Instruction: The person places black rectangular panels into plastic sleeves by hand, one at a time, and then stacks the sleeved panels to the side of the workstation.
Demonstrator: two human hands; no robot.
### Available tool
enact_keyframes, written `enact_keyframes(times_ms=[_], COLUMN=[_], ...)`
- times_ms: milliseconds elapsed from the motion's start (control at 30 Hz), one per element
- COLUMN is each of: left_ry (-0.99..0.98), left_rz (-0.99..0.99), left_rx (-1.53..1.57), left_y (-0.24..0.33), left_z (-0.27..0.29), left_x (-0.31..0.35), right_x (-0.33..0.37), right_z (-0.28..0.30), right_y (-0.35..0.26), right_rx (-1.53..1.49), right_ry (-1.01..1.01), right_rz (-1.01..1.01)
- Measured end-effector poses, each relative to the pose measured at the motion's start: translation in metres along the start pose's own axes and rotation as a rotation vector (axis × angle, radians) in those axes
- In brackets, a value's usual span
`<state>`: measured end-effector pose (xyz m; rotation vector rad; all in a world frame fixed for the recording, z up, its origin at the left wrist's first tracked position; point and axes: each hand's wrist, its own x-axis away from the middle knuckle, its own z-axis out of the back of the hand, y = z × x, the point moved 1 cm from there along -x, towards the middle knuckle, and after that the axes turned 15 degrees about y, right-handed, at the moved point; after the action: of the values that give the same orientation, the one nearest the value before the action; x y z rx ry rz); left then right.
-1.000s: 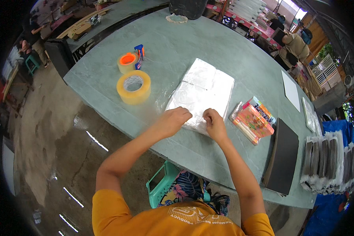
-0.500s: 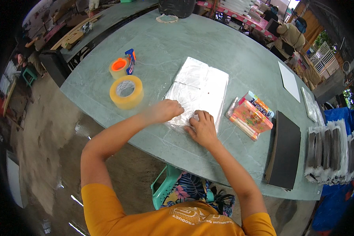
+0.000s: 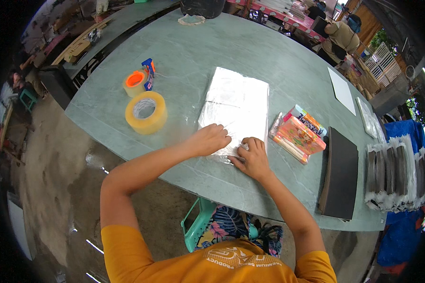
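A flat stack of clear, shiny plastic bags lies on the green table in front of me. My left hand is closed over its near left part, fingers curled on the film; the fingertips are partly hidden. Close beside it, my right hand grips crumpled film at the near edge of the top bag, thumb toward the left hand. Left of the stack stand a large roll of clear yellowish tape and a smaller tape roll on a blue and orange dispenser.
Right of the stack lie colourful printed packets, a black board stack and a white sheet. Bundles in plastic stand past the table's right edge. A green stool is below the near edge. People work in the background.
My left hand has shifted slightly right and nearer me along the film. The right hand stays at the near edge with its fingers bent. The whole view has turned a little.
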<state>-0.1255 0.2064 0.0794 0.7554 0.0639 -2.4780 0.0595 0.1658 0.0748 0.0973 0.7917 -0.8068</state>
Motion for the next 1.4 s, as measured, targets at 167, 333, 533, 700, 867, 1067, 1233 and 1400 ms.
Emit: enact_keyframes(times_ms=[167, 333, 533, 700, 867, 1067, 1233, 1400], left_ry=[-0.010, 0.378, 0.513, 0.209, 0.242, 0.241, 0.474, 0.245], left_rz=[0.278, 0.720, 1.030, 0.861, 0.289, 0.323, 0.304, 0.471], left_rx=[0.158, 0.288, 0.527, 0.318, 0.234, 0.281, 0.095, 0.151], left_y=[-0.034, -0.076, -0.127, -0.059, -0.025, -0.013, 0.024, 0.017], left_z=[-0.011, -0.012, 0.013, 0.058, 0.037, 0.017, 0.020, 0.013], left_x=[-0.009, 0.000, 0.035, 0.008, 0.035, 0.037, 0.001, 0.020], right_x=[0.008, 0.018, 0.028, 0.018, -0.011, -0.047, -0.033, -0.002], right_z=[0.010, 0.019, 0.026, -0.016, -0.016, 0.006, 0.002, -0.009], right_y=[0.009, 0.025, 0.015, -0.005, 0.011, 0.006, 0.012, -0.026], right_rx=[0.061, 0.120, 0.035, 0.112, 0.267, -0.420, -0.477, 0.038], right_ry=[0.016, 0.006, 0.013, -0.029, -0.119, -0.272, -0.070, 0.073], right_rz=[-0.012, -0.055, -0.094, -0.053, -0.250, -0.914, -0.860, -0.072])
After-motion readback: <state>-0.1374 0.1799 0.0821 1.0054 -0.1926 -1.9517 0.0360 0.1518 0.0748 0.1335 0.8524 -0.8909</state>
